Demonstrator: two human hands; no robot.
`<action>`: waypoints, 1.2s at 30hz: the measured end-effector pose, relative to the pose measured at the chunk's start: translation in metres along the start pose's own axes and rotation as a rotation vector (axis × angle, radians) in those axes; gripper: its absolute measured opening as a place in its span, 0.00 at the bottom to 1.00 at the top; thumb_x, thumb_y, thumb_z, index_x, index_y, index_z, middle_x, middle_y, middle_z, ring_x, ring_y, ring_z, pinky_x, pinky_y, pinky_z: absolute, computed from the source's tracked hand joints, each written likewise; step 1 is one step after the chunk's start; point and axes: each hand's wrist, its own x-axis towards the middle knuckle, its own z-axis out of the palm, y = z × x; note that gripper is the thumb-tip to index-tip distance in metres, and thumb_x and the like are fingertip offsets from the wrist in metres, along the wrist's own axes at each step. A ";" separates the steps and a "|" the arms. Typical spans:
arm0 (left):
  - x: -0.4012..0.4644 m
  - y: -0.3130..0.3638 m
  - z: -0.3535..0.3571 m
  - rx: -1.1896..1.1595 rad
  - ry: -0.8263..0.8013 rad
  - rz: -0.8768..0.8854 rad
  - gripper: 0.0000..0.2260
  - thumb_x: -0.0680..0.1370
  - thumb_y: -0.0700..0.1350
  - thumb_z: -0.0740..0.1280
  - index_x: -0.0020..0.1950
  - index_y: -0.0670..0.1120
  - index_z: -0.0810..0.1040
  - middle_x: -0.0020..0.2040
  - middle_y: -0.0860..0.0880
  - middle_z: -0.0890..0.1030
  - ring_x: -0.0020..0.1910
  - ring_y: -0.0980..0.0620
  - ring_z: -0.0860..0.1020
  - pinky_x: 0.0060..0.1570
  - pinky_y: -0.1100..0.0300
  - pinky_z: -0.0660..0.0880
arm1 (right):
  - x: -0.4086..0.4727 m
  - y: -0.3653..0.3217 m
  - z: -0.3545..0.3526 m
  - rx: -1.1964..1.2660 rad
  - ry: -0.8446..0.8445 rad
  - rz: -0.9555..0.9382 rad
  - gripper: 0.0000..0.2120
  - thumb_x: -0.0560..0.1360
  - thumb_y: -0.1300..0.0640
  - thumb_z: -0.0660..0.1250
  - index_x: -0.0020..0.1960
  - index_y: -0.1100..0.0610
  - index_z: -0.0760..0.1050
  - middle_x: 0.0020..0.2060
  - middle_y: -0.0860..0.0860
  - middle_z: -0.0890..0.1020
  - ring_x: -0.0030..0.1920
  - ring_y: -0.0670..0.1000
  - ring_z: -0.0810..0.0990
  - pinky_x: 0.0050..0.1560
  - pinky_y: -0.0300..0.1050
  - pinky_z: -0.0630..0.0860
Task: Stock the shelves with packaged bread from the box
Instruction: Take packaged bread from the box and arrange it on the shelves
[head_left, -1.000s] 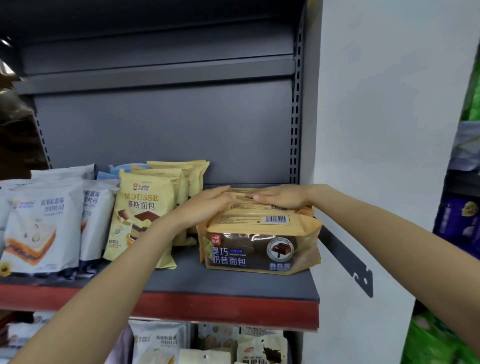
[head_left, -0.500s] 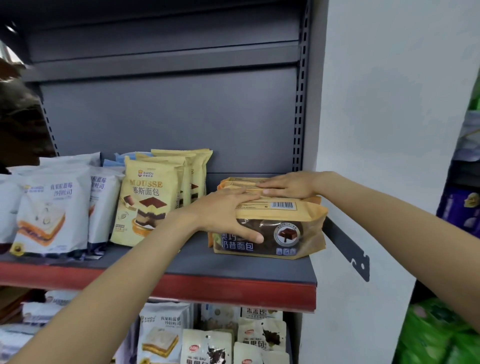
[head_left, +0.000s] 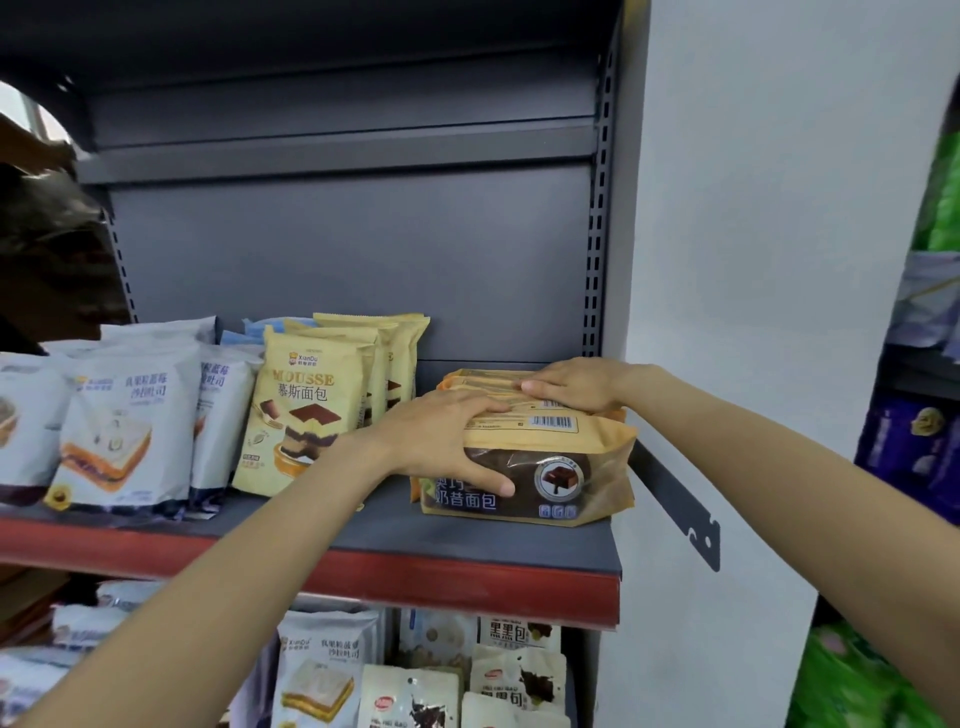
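- Both hands are up on the grey shelf (head_left: 519, 540), working the stack of chocolate bread packs (head_left: 566, 483) at its right end, close to the slotted upright (head_left: 597, 223).
- Left hand (head_left: 441, 436) clamps the front pack at its upper left corner: fingers lie over the top edge, thumb curls down across the brown printed face.
- Right hand (head_left: 576, 384) lies palm down on top of the packs further back, fingers nearly straight and pointing left, pressing on the wrappers rather than curling round them.
- The front pack stands upright facing out, barcode strip on top, chocolate-square logo low on the right; more of the same orange-yellow packs are lined up behind it.
- Just left of the stack, a row of yellow Mousse bread packs (head_left: 306, 410) stands upright, the left forearm crossing in front of their lower corner.
- Further left, white toast sandwich packs (head_left: 130, 426) lean back along the shelf.
- A red price strip (head_left: 415, 577) runs along the shelf's front edge.
- Below it, more bagged bread (head_left: 322, 670) fills the lower shelf.
- White wall panel (head_left: 769, 260) to the right.
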 end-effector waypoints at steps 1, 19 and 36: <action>0.000 -0.001 0.000 0.029 0.013 0.002 0.44 0.63 0.71 0.69 0.75 0.59 0.56 0.76 0.56 0.59 0.74 0.52 0.58 0.70 0.51 0.60 | -0.004 -0.002 -0.002 0.013 0.038 -0.018 0.27 0.79 0.37 0.44 0.74 0.47 0.60 0.71 0.50 0.67 0.71 0.52 0.64 0.71 0.52 0.60; -0.129 -0.110 0.024 -0.493 0.820 -0.315 0.29 0.73 0.45 0.72 0.71 0.47 0.65 0.65 0.49 0.69 0.65 0.49 0.69 0.59 0.60 0.66 | -0.096 -0.184 -0.019 0.639 0.666 -0.191 0.20 0.76 0.56 0.65 0.67 0.46 0.68 0.61 0.45 0.74 0.57 0.44 0.76 0.53 0.35 0.69; -0.080 -0.147 0.046 -0.414 0.532 -0.164 0.40 0.75 0.50 0.67 0.77 0.47 0.43 0.71 0.37 0.63 0.67 0.39 0.67 0.63 0.49 0.67 | 0.022 -0.259 0.042 1.047 0.650 0.186 0.44 0.72 0.68 0.65 0.76 0.50 0.40 0.60 0.49 0.72 0.58 0.46 0.73 0.55 0.37 0.71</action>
